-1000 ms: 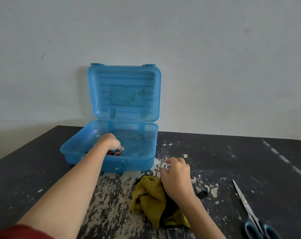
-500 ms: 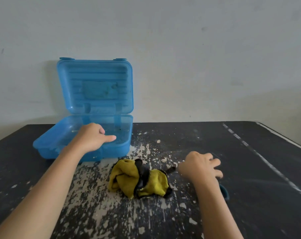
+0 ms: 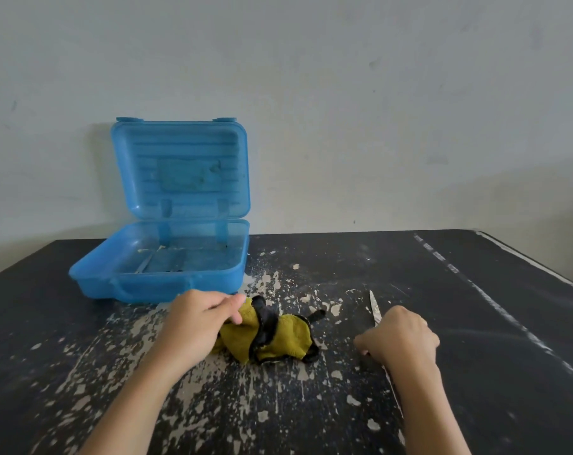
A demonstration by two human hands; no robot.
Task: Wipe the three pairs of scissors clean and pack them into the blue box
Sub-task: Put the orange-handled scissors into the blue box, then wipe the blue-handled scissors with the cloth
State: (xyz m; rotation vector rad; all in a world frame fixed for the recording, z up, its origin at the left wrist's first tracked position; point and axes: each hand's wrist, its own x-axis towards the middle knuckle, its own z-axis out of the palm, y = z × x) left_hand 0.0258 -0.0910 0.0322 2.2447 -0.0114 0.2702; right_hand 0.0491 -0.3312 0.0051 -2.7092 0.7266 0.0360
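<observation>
Before the blue box (image 3: 153, 289), the left hand (image 3: 198, 320) grips the cloth (image 3: 280, 336) (ready to wipe). The right hand (image 3: 400, 338) clasps the scissors (image 3: 374, 308), farther right.

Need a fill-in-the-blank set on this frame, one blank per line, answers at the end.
1. The lid of the blue box is ____.
2. The left hand grips a ____ cloth with black trim.
3. The right hand curls over the scissors, whose blade tip points toward the ____.
4. The cloth lies ____ the two hands.

Missing words: open; yellow; wall; between.
</observation>
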